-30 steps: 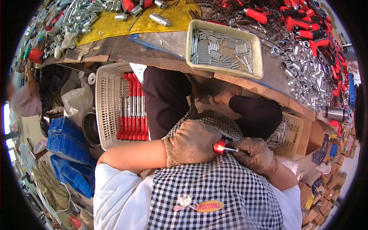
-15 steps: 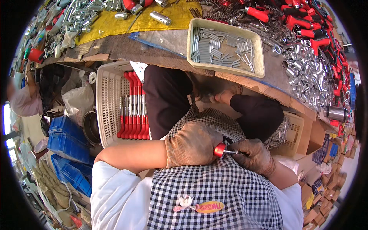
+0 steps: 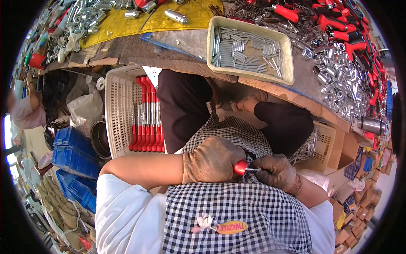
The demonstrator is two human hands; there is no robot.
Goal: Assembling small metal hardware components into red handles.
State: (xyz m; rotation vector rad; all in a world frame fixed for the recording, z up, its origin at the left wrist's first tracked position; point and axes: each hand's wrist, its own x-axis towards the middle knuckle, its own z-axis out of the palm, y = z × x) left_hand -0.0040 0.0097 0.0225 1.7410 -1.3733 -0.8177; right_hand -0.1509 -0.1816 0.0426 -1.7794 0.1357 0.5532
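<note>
My left hand (image 3: 212, 160), in a worn brown-stained glove, is closed round a red handle (image 3: 240, 167), whose rounded end sticks out by the thumb. A thin metal rod (image 3: 252, 169) runs from that end to my right hand (image 3: 277, 171). Gloved too, my right hand is closed with its fingers pinched on the rod; the rod's far end is hidden in the grip. Both hands are close together over my lap, in front of the black-and-white checked apron (image 3: 237, 203). Most of the handle is covered by my left hand.
Ahead, the wooden workbench (image 3: 169, 63) carries a cream tray (image 3: 249, 78) of short metal pins. Metal sleeves (image 3: 334, 76) and red handles (image 3: 285, 12) are heaped right. A white crate (image 3: 118, 97) of red-and-chrome tools stands left, near blue bins (image 3: 74, 152). Another crate (image 3: 323, 142) sits right.
The red handle's end has tilted slightly and shifted a little left, and my left forearm has moved slightly left. Both hands keep their hold.
</note>
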